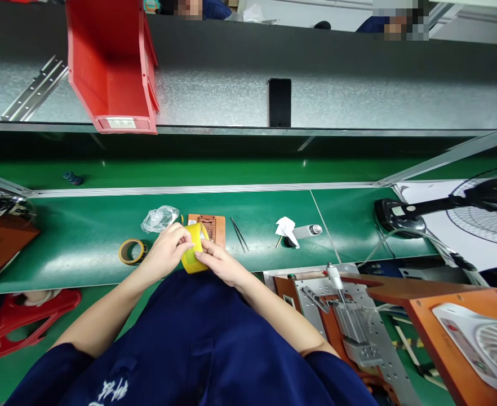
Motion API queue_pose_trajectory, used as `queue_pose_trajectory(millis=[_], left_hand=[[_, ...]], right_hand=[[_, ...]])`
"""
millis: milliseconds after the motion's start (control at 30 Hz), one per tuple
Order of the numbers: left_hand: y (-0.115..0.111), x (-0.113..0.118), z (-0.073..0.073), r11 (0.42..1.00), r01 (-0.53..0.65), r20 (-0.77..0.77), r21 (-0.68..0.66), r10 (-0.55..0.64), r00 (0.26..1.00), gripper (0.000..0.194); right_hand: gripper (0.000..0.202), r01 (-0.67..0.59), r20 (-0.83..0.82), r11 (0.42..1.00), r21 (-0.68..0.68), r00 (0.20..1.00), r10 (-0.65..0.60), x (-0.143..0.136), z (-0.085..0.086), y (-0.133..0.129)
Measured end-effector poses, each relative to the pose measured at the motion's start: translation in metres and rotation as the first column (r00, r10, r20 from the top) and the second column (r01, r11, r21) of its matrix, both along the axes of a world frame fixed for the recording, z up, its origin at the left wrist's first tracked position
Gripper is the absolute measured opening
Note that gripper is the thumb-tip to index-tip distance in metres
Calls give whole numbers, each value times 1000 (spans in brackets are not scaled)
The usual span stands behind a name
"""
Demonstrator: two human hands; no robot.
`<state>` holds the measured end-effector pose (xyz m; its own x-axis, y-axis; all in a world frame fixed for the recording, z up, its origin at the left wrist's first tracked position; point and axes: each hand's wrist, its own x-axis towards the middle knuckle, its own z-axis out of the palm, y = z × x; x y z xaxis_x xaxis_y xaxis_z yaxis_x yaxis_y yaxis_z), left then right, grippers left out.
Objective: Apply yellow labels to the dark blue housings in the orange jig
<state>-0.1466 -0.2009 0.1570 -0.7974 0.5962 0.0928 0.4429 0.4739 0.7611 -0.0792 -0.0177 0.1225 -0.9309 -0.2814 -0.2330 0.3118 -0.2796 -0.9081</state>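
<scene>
A roll of yellow tape point(192, 260) is held up between my two hands, close to my body at the bench's front edge. My left hand point(169, 247) has its fingers closed at the roll's left side, pinching at the tape's surface. On the roll's right side, my right hand point(220, 260) grips the rim with thumb and fingers. Just behind the roll lies a brown fixture block point(217, 226), partly covered by it. A crumpled clear plastic bag point(159, 219) and a second tape roll point(125, 252) rest left of my hands. Tweezers point(239, 234) lie to the right.
A metal shelf above carries a red bin point(124, 84), a black phone point(279, 102) and metal rails point(35, 90). Right on the green bench point(269, 214) are a white tissue point(285, 228), a bottle point(305, 232) and a black fan point(400, 217). A clamp machine point(354, 321) stands front right.
</scene>
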Motion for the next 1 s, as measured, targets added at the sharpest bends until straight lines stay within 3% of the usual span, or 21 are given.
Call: queue_pose_trajectory(millis=[100,267,333,400,567,767,1000], left_hand=[[1,5,-8,1000,1,-109,21,1,994,15],[0,8,-23,996,34,-370,87,0,929,12],[-1,6,-28,993,69,-403,100,-23,915,13],[-1,5,-32,989,70,-352,134,-18,936,14],[-4,6,-38,966,13,-155,257,27,988,16],[-11,12,-37,939,67,-166,338,-11,986,20],[-14,26,-26,944,125,-209,307,-62,976,21]], right_hand=[[31,-44,-18,999,16,999,44,-1,-1,1],[29,5,-25,999,-33,1000,-6,-2,2,-4],[31,25,-6,1000,-5,1000,-25,-1,1,-7],[34,43,17,999,3,999,-43,0,0,-9],[38,96,118,988,-123,990,-82,3,-2,-15],[41,188,166,971,-148,973,-163,5,-4,-24],[38,229,202,951,-208,961,-187,3,-8,-28]])
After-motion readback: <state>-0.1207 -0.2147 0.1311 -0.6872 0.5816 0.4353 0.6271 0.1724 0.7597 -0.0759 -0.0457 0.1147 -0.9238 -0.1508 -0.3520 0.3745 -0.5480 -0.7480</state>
